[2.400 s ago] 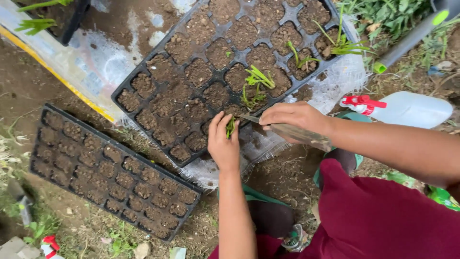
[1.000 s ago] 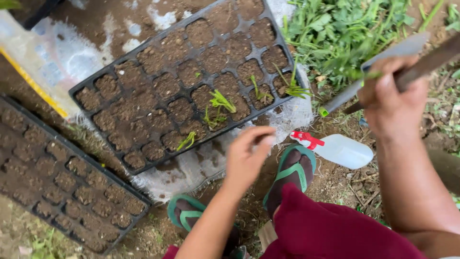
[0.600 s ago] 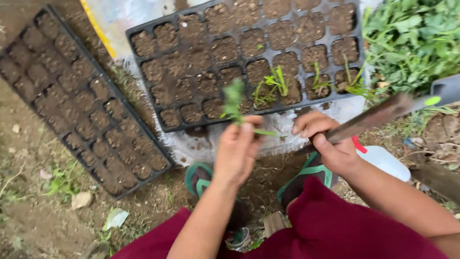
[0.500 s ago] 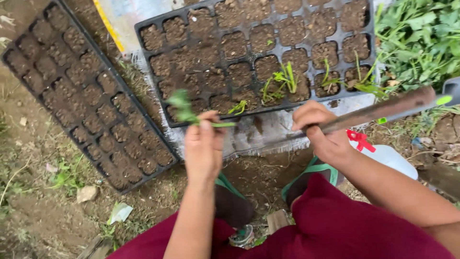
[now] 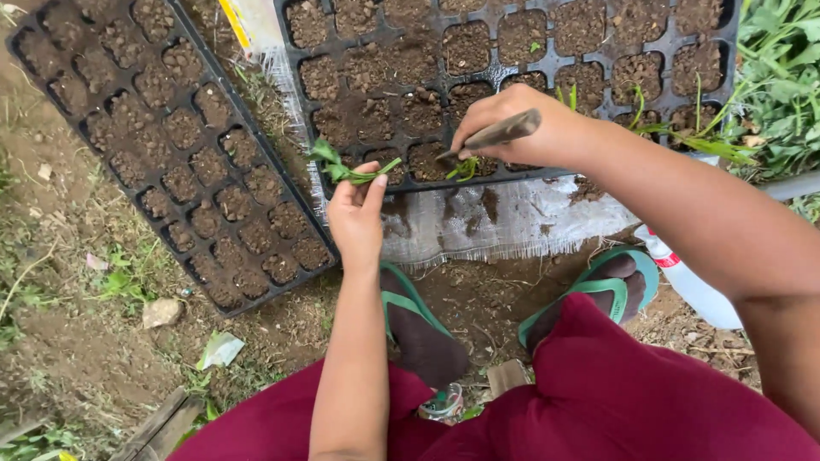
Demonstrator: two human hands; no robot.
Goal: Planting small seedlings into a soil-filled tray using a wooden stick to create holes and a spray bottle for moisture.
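Observation:
My left hand point(image 5: 357, 218) pinches a small green seedling point(image 5: 342, 169) at the near edge of a black seedling tray point(image 5: 299, 64) filled with soil. My right hand point(image 5: 521, 132) grips a brown wooden stick point(image 5: 491, 137) whose tip pokes into a front-row cell beside a planted seedling point(image 5: 465, 168). More thin seedlings point(image 5: 641, 107) stand in cells to the right. Both hands hover over the tray's front row.
A second soil-filled black tray point(image 5: 184, 145) lies at the left on bare ground. White woven sacking point(image 5: 504, 222) sits under the near tray. Green sandals point(image 5: 598, 286), a white spray bottle point(image 5: 696, 286) and a heap of green plants point(image 5: 781, 77) are at right.
The view has swung closer to the tray. My right hand brought the stick down from the right into a front cell. My left hand moved the seedling toward the tray edge.

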